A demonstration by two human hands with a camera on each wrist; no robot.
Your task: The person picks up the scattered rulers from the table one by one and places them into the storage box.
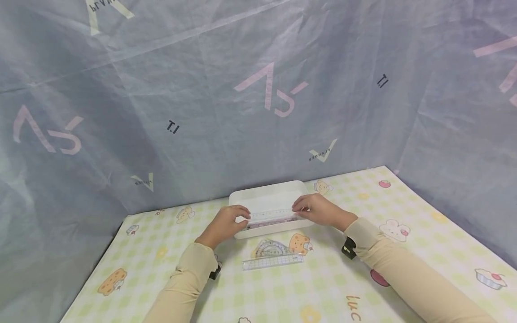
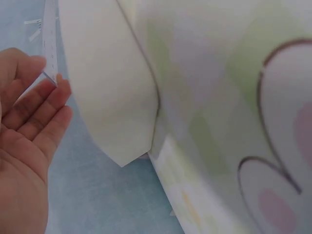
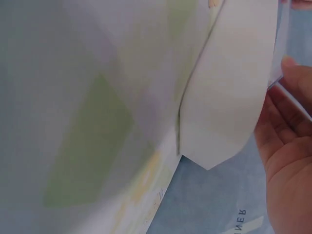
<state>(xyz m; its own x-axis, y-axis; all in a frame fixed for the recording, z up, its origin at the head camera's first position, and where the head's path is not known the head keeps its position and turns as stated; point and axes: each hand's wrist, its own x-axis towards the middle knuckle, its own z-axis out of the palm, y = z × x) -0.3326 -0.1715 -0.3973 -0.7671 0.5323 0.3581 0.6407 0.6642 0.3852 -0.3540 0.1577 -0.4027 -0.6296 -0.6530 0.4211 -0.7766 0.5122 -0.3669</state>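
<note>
A clear ruler (image 1: 270,216) lies lengthwise over the front of a white rectangular tray (image 1: 268,193). My left hand (image 1: 241,216) pinches its left end and my right hand (image 1: 302,208) pinches its right end. In the left wrist view the ruler's end (image 2: 50,44) meets the fingertips (image 2: 56,92) beside the tray's corner (image 2: 112,87). The right wrist view shows the right hand's fingers (image 3: 287,122) next to the tray's other corner (image 3: 234,97). What the tray holds is hidden.
A clear protractor (image 1: 269,247) and a second clear ruler (image 1: 272,262) lie on the green checked cartoon mat (image 1: 363,287), just in front of the tray. A grey-blue printed cloth (image 1: 242,89) walls in the back and both sides.
</note>
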